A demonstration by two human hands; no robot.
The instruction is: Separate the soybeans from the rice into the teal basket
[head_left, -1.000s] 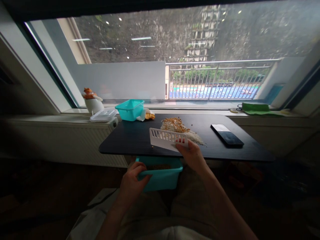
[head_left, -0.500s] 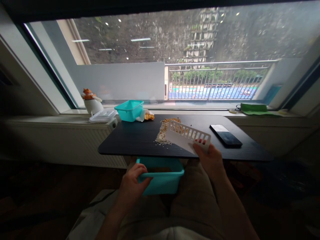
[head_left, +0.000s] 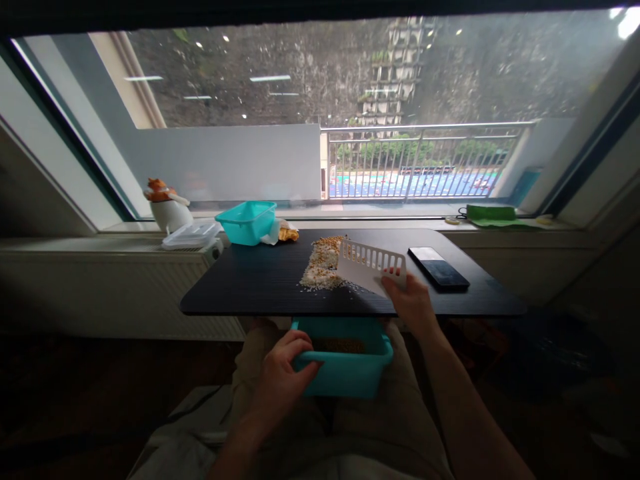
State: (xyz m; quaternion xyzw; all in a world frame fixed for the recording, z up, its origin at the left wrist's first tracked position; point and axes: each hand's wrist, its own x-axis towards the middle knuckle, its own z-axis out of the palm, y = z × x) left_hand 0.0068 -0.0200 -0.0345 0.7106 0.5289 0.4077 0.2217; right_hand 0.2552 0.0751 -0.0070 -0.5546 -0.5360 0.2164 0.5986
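At the middle of the bench (head_left: 250, 287), holds a white slotted scraper (head_left: 367, 267) tilted, lower edge down toward the bench top, just right of a pile of grain (head_left: 323, 267). Cannot tell whether edge and pile touch. Pinches the scraper's near right corner in the right hand (head_left: 413, 303), grip pressed together on the plastic. Below the bench's front edge, steadies a teal tub (head_left: 350, 373) on the lap with the left hand (head_left: 283, 380), grip curled tight over the tub's left rim.

Looks partly done, by the lie of things. Shows only a thin brown layer in the bottom of the tub, with the bulk of the grain up on the bench, well back from the front edge.

Reads as a mix: pale, rice-like grains with golden-brown kernels. Forms a rough strip running from the bench's back edge toward its front, more brown at the back, with loose grains strewn at the near end beside the scraper.

Elsewhere on the bench, right of the scraper: a dark phone (head_left: 439, 268). At the bench's back left corner: a second teal tub (head_left: 247, 222). Just left of the bench: a clear lidded box (head_left: 193, 235).
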